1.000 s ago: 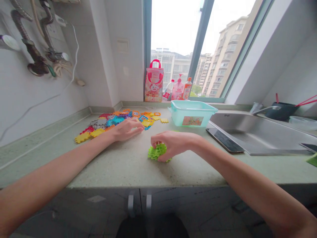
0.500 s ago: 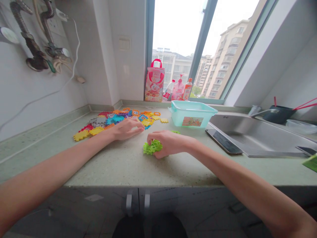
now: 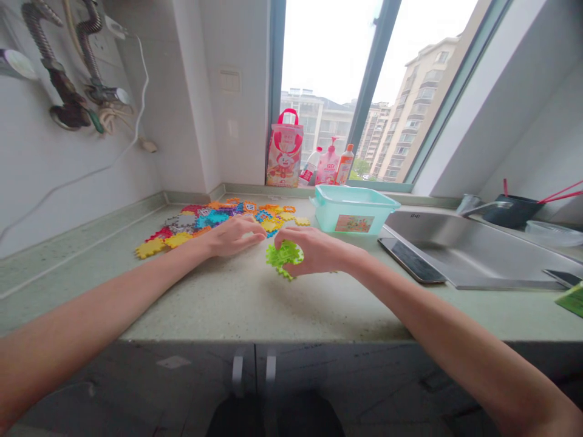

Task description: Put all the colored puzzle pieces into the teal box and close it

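Some toothed green plastic pieces — right hand's grip, speckled counter

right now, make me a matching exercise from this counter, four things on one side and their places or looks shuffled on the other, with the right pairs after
Things:
1. green cluster
2. tub
3. phone
4. left hand

Places or looks:
A. beside the sink's left edge
B. next to the colourful pile
C. held by the right hand
D. teal, with a picture label in front

Pairs: 1-C, 2-D, 3-A, 4-B
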`<state>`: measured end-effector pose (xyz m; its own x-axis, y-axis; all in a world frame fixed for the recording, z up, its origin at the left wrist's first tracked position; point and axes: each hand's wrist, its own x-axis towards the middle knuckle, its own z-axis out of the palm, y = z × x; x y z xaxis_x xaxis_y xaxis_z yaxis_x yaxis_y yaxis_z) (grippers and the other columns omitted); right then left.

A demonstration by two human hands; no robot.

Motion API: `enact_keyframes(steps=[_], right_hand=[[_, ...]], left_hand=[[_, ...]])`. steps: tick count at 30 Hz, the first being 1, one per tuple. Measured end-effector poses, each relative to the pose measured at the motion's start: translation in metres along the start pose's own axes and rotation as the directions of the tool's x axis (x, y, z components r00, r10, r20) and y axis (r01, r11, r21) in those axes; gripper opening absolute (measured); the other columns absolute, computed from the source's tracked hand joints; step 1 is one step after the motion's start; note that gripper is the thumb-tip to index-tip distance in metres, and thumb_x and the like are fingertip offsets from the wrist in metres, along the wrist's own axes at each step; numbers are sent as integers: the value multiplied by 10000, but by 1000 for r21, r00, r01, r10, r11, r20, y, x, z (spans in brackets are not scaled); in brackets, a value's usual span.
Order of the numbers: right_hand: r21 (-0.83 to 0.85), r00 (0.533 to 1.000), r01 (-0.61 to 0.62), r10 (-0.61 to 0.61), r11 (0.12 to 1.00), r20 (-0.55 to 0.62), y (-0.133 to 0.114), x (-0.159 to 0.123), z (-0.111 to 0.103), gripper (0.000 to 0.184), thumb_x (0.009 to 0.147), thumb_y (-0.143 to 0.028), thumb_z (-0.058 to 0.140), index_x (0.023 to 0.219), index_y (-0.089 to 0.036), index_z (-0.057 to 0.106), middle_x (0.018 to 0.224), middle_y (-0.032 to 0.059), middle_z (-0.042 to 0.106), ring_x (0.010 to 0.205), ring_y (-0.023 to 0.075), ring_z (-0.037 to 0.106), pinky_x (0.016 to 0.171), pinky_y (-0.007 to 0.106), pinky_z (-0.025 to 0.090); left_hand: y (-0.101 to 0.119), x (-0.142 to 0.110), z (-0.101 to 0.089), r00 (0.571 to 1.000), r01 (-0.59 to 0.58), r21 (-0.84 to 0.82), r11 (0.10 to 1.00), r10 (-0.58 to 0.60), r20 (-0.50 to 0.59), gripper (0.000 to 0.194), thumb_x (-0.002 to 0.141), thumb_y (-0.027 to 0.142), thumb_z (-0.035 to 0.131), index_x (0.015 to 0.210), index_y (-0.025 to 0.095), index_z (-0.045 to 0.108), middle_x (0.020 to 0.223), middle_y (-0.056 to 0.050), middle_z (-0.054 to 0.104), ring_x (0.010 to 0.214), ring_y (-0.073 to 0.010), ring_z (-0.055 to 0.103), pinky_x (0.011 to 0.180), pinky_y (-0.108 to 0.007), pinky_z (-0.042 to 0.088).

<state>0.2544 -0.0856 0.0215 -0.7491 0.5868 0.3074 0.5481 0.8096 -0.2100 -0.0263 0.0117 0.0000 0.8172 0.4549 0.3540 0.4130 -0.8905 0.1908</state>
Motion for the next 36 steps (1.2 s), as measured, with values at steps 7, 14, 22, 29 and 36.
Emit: enact_keyframes(steps=[7, 14, 22, 29, 36], right_hand=[[37, 982, -97, 90, 995, 168, 7, -2, -5, 317, 818, -304, 836, 1086, -222, 688, 980, 16, 734, 858, 185, 636, 790, 297, 453], [58, 975, -129, 116, 990, 188, 11, -2, -2, 513, 771, -474, 932, 1153, -233, 690, 1115, 46, 766, 942, 208, 675, 798, 293, 469], [-10, 991, -87, 88, 996, 100, 3, 1, 7, 450, 826, -438, 902, 1153, -216, 688, 1002, 34, 734, 866, 187, 639, 774, 279, 424], [-49, 997, -22, 18, 999, -71, 16, 1, -3, 439, 863, -434, 870, 1193, -226, 668, 1122, 69, 751, 962, 225, 667, 869, 330, 475], [-113, 793, -328, 208, 938, -573, 94, -22, -59, 337, 906, -471, 756, 1138, -245, 663, 1241, 94, 751, 1095, 272, 696, 977, 396, 539]], left_hand=[[-2, 0, 1, 1000, 5, -9, 1000, -5, -2, 502, 1118, 582, 465, 1120, 215, 809, 1125, -103, 787, 1105, -272, 687, 1034, -400, 488], [1, 0, 0, 1000, 4, -8, 1000, -4, -13, 508, 1112, 599, 468, 1120, 224, 811, 1112, -94, 791, 1102, -269, 697, 1032, -390, 493], [-1, 0, 1, 1000, 3, 5, 1000, -3, -8, 495, 1118, 582, 464, 1121, 230, 812, 1100, -92, 786, 1094, -272, 695, 1032, -393, 490], [-2, 0, 0, 1000, -3, -14, 1000, 3, -21, 503, 1117, 587, 460, 1138, 227, 812, 1089, -92, 791, 1084, -265, 697, 1016, -382, 497], [-1, 0, -2, 1000, -10, -21, 1000, 10, -7, 465, 1130, 526, 457, 1133, 210, 797, 1092, -95, 782, 1065, -257, 685, 991, -370, 485]])
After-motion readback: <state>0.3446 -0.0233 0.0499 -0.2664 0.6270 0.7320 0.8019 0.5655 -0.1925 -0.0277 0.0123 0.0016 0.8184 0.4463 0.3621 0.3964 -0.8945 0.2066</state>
